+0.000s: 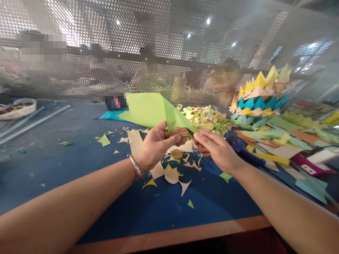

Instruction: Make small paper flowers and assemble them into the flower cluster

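My left hand point(159, 144), with a silver bangle on its wrist, is closed on a large green paper sheet point(148, 109) and a round wooden disc point(179, 134) at its lower edge. At the right edge of the disc, my right hand point(213, 146) pinches a thin dark tool point(190, 132), which touches the paper; its exact kind is hard to make out. Below the hands lie a small wooden piece point(176, 153) and cream and green paper scraps point(171, 175).
Behind the hands is a pile of small paper pieces point(206, 118). Stacked folded-paper rings point(259, 102) stand at the right, near paper strips point(280, 150) and a magenta object point(307, 165). A white basket point(21, 108) and clear rods point(39, 121) lie left. A perforated screen point(169, 46) rises behind.
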Demonstrator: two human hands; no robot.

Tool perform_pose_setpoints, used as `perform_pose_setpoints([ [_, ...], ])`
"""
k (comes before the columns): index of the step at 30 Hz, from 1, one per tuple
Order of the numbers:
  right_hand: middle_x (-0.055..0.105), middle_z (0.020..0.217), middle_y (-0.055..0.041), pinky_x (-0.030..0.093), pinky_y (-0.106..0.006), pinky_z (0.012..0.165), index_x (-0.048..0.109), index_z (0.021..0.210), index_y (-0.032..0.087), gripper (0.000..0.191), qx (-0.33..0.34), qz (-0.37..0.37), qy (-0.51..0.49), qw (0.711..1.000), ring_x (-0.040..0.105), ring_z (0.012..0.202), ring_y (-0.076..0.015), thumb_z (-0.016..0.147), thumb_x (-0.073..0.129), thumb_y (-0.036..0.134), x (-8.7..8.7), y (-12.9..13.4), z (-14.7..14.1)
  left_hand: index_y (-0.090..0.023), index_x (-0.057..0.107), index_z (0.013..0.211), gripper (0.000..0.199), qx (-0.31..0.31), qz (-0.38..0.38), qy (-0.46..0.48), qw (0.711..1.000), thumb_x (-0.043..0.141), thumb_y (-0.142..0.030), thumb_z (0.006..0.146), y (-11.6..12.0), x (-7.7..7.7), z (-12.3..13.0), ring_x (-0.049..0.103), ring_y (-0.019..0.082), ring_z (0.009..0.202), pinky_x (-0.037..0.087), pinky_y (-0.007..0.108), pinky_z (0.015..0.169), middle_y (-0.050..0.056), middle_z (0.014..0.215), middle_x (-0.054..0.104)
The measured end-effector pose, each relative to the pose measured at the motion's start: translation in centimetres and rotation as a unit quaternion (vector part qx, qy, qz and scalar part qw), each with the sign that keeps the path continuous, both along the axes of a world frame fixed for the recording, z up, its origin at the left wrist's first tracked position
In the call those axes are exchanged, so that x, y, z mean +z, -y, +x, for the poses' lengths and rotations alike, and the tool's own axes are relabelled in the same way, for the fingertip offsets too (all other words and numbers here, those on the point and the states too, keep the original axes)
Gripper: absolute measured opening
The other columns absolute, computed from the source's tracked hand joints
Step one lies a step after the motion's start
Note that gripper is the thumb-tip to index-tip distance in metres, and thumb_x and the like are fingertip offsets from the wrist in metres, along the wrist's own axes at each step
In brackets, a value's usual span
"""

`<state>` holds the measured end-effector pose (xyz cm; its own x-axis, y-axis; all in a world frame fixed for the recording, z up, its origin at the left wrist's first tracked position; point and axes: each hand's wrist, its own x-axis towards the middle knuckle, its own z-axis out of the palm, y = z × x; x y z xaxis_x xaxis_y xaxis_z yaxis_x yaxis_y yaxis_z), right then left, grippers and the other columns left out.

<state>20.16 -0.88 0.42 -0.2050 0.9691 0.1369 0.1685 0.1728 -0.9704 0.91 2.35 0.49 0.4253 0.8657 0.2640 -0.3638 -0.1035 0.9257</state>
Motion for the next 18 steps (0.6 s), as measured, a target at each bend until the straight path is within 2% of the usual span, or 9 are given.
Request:
perform_pose_setpoints([
  [10,0.025,0.059,0.0069,0.014,-0.026,0.046,0.044,0.072,0.022,0.039,0.007,0.018,0.050,0.999,0.022,0.050,-0.0089,0.095,0.053,0.052,0.08,-0.04,0.65,-0.015,0.060,0.096,0.025,-0.006,0.022,-0.007,1.000,0.075,-0.017,0.076,-0.41,-0.25,-0.09,0.064,0.014,0.074,0.047,0.030,0.072,0.006,0.091,0.074],
  [18,0.023,0.059,0.0073,0.014,-0.026,0.045,0.041,0.071,0.022,0.041,0.012,0.026,0.049,0.998,0.021,0.049,-0.0084,0.095,0.052,0.052,0.06,-0.04,0.63,-0.015,0.061,0.094,0.024,-0.010,0.013,-0.013,1.000,0.077,-0.020,0.076,-0.44,-0.52,0.01,0.065,0.016,0.079,0.047,0.031,0.073,0.008,0.095,0.075],
])
